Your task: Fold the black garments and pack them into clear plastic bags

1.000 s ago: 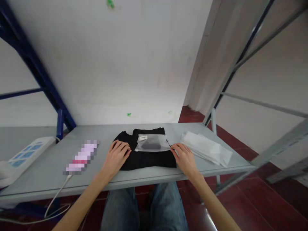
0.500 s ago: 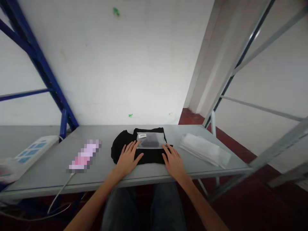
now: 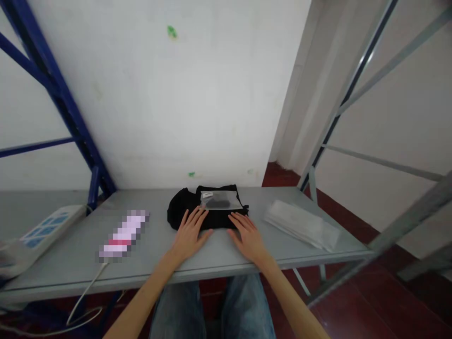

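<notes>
A folded black garment (image 3: 219,220) lies on the grey table, with a rounded bunched part at its left. On top of it rests a clear plastic bag (image 3: 222,200) with a small white label at its upper left. My left hand (image 3: 189,233) lies with fingers spread over the garment's lower left, fingertips near the bag's left edge. Across from it, my right hand (image 3: 248,235) touches the garment's lower right edge, fingers extended. Neither hand grips anything.
White plastic bags (image 3: 302,223) are stacked at the table's right. At the left lie a pixelated phone (image 3: 125,235) with a white cable and a white power strip (image 3: 45,233). Metal frames (image 3: 67,108) rise on both sides, and a wall stands behind.
Both hands have slid slightly toward each other. The garment's near edge has moved away from the table's front edge, and the garment looks more compact. The view has shifted a little.
</notes>
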A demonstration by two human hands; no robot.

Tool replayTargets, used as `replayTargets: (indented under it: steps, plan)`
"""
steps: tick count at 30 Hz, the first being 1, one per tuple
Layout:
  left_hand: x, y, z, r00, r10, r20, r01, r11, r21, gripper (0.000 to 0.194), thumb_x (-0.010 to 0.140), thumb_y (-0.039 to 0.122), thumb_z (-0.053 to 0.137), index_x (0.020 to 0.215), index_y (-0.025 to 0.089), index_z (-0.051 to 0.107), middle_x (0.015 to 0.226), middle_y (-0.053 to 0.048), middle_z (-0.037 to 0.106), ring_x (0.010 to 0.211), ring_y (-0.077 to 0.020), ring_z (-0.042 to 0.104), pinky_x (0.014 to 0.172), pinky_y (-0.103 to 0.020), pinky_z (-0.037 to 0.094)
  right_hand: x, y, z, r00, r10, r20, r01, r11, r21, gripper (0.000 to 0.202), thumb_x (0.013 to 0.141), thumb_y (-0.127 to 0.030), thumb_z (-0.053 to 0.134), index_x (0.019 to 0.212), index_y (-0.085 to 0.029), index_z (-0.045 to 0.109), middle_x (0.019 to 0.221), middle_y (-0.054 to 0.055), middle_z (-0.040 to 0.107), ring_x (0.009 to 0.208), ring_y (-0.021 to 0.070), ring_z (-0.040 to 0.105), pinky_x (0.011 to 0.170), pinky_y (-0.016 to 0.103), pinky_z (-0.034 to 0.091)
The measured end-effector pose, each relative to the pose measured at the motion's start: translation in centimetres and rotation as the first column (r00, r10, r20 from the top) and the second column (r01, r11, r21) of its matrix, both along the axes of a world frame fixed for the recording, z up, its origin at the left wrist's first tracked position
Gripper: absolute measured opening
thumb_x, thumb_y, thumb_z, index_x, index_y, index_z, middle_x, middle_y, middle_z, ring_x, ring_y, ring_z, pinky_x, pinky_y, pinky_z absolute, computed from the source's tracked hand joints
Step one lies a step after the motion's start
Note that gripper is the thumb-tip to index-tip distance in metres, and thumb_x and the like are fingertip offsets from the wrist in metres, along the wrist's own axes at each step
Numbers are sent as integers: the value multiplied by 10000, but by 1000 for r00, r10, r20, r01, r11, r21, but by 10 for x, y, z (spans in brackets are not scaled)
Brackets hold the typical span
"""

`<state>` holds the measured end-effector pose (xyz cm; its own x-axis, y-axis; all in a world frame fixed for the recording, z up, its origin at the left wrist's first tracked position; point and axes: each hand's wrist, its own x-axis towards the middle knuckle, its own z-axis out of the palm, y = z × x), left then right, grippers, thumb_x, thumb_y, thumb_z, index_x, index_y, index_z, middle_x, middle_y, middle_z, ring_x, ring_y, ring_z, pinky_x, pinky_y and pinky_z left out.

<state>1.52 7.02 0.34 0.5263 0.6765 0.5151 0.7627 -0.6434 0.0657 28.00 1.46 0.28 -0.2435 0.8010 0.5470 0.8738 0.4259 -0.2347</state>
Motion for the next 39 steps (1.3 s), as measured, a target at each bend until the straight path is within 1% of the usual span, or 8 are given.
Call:
replayTargets:
  steps: [2,5,9,12,16,21,31,39]
  plan:
    - [-3,-14,0,999,-30,-17,30,999,-16,644,1049,566,440,1604,241,390,1684,-79,388,1585,-273,300,1308,-562,228,-3,-10,-1,999,43,24,-41,997,-72,536,1067,-443,484,1566,-248,502,1593,82,520,1500,282,441,1263,533,342]
    - [-7,-26,0,1000,-19,-12,18,999,-33,621,1040,567,460,1577,255,439,1692,-74,373,1594,-281,276,1302,-575,236,-4,-14,-3,999,1,38,5,990,-139,584,1040,-487,529,1571,-246,495,1619,83,483,1529,306,395,1271,569,303]
    - [-8,-32,-1,1000,11,-16,-13,995,-96,662,1023,601,469,1580,245,436,1687,-81,379,1601,-300,252,1300,-610,203,-3,-13,-6,997,-42,57,52,981,-185,611,1034,-526,522,1578,-250,485,1636,82,460,1537,299,380,1277,556,279]
    - [-7,-33,-2,999,36,-31,-41,980,-196,671,1017,615,464,1576,244,442,1665,-75,421,1588,-295,290,1299,-595,216,-2,-15,-5,996,-44,77,59,975,-214,623,1039,-536,504,1588,-243,466,1644,76,448,1552,286,353,1278,546,272]
    - [-6,-36,0,998,48,-48,-59,968,-242,674,1016,617,450,1580,249,437,1674,-67,408,1585,-287,298,1312,-574,186,-4,-20,-3,993,-67,97,89,965,-246,637,1043,-557,484,1598,-247,450,1654,74,432,1562,282,329,1272,545,269]
    - [-6,-38,2,997,51,-64,-66,964,-259,688,1013,624,439,1589,248,421,1676,-71,404,1585,-283,297,1312,-571,182,-5,-22,-3,992,-80,99,102,964,-245,637,1040,-549,493,1595,-240,451,1657,74,429,1564,270,322,1275,526,260]
    - [-6,-35,-5,998,44,-40,-51,973,-224,686,1010,620,446,1581,240,430,1666,-83,419,1581,-294,307,1308,-581,182,-3,-21,-7,994,-65,93,84,974,-212,636,1036,-547,500,1597,-250,454,1649,81,440,1557,278,341,1275,514,276]
    - [-7,-34,-5,998,43,-35,-50,972,-230,685,1010,620,450,1583,247,423,1668,-81,417,1580,-297,309,1306,-582,187,-2,-21,-7,995,-55,84,71,975,-210,634,1040,-544,501,1593,-238,458,1647,86,445,1552,276,350,1275,499,276]
